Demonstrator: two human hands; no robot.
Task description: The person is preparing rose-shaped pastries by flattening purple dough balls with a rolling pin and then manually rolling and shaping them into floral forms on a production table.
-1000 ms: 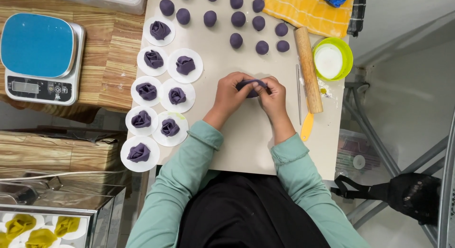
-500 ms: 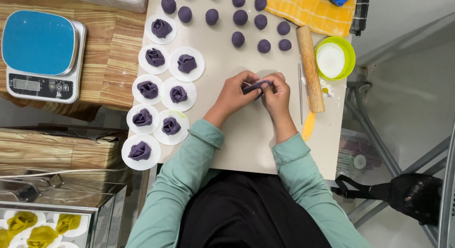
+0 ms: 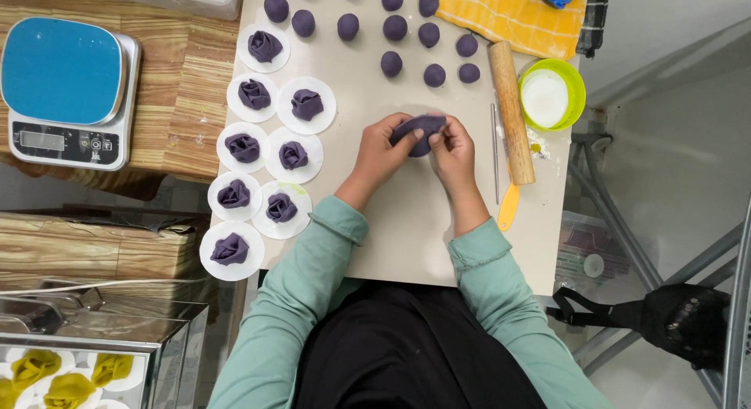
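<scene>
The left hand (image 3: 381,148) has its grip closed on the purple dough piece (image 3: 419,130), fingers curled round its left edge, and the right hand (image 3: 452,147) pinches the other side shut — the dough sits between the two, just above the pale surface (image 3: 407,229). Both forearms in green sleeves angle up from the body and meet at the wrists' height, palms turned inward. The underside of the dough and most fingertips are hidden — how the piece is folded cannot be made out.
</scene>
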